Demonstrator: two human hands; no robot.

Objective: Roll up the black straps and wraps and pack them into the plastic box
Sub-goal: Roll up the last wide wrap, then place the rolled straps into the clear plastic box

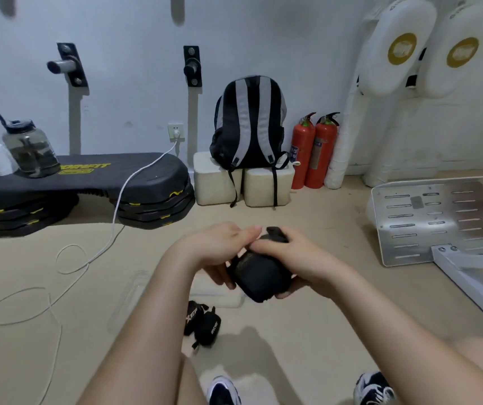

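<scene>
1. The left hand [219, 249] and right hand [290, 258] hold the wrap [259, 276] in the air, filling the space straight ahead
2. Bare floor [322, 211] beyond the hands runs up to the blocks [216, 185], the widest way through
3. The clear box [135, 287] lies on the floor under the left forearm; its edges are faint
4. Two rolls [203, 324] lie by the box's near edge; in it or beside it, I cannot tell
5. A cable [67, 258] loops over the floor on the left
6. A metal plate [427, 220] and its frame [468, 282] block the right
7. The step [88, 179], backpack [249, 124] and extinguishers [316, 153] line the wall, well apart from the hands
8. Shoes [224, 390] close the near side
</scene>
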